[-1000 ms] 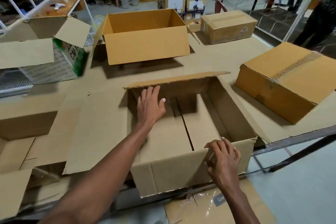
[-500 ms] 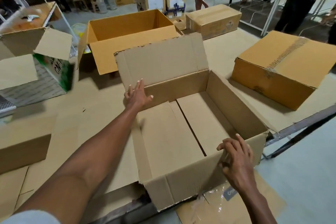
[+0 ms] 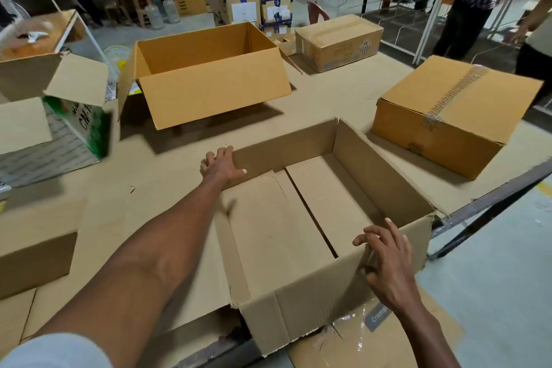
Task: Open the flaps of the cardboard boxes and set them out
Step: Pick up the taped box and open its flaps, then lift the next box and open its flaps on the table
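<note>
Reaching across the open cardboard box [image 3: 301,218] at the near edge of the counter [image 3: 167,158], the person's left hand [image 3: 221,166] grips its far left corner, fingers curled over the rim and thumb stretched along the inside wall. The right hand [image 3: 388,263] pinches the near wall at its top edge, fingers spread over the rim. The box's top stands open, its bottom flaps meeting along a dark seam. Behind it sits a larger open box [image 3: 206,78]; to the right, well apart, a taped closed box [image 3: 454,113].
</note>
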A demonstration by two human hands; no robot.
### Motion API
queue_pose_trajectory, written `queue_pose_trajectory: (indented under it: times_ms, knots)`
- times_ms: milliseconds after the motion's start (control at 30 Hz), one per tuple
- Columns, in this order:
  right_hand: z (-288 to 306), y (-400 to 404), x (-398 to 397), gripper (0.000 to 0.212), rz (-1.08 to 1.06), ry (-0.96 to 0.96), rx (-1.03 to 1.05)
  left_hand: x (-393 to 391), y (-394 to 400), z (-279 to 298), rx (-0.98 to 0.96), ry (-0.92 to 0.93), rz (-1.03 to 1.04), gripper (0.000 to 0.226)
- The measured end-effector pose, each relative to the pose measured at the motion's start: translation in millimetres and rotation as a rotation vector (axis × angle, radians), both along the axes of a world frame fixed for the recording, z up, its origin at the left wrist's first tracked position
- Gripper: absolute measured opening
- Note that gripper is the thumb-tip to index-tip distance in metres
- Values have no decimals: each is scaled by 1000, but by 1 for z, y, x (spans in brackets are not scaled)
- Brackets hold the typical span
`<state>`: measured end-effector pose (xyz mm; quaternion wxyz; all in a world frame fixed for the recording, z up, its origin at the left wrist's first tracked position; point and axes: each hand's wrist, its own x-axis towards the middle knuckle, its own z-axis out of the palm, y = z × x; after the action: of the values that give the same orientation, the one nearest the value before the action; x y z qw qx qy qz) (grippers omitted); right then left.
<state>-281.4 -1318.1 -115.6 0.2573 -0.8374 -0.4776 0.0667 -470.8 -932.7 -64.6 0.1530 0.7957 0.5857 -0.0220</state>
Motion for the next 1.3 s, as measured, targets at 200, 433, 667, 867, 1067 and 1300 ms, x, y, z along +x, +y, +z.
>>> queue_pose_trajectory:
  times_ms: [200, 433, 667, 867, 1067, 1300]
  knots:
    - [4, -6, 4, 72, 47, -8, -22, 8, -15, 3, -22, -62, 39, 90]
    - [16, -18, 6, 94, 56, 175, 1, 35, -99, 8, -48, -419, -102, 51]
    - [38, -61, 14, 61, -217, 628, 375, 76, -231, 19, -231, -820, -222, 16]
    - [41, -108, 63, 44, -358, 806, 522, 130, -326, 26, -343, -975, -295, 16]
    - [41, -172, 149, 38, -393, 884, 497, 215, -410, 19, -490, -1064, -298, 21]
    - [42, -230, 266, 32, -398, 874, 341, 329, -459, 12, -626, -1111, -140, 20]
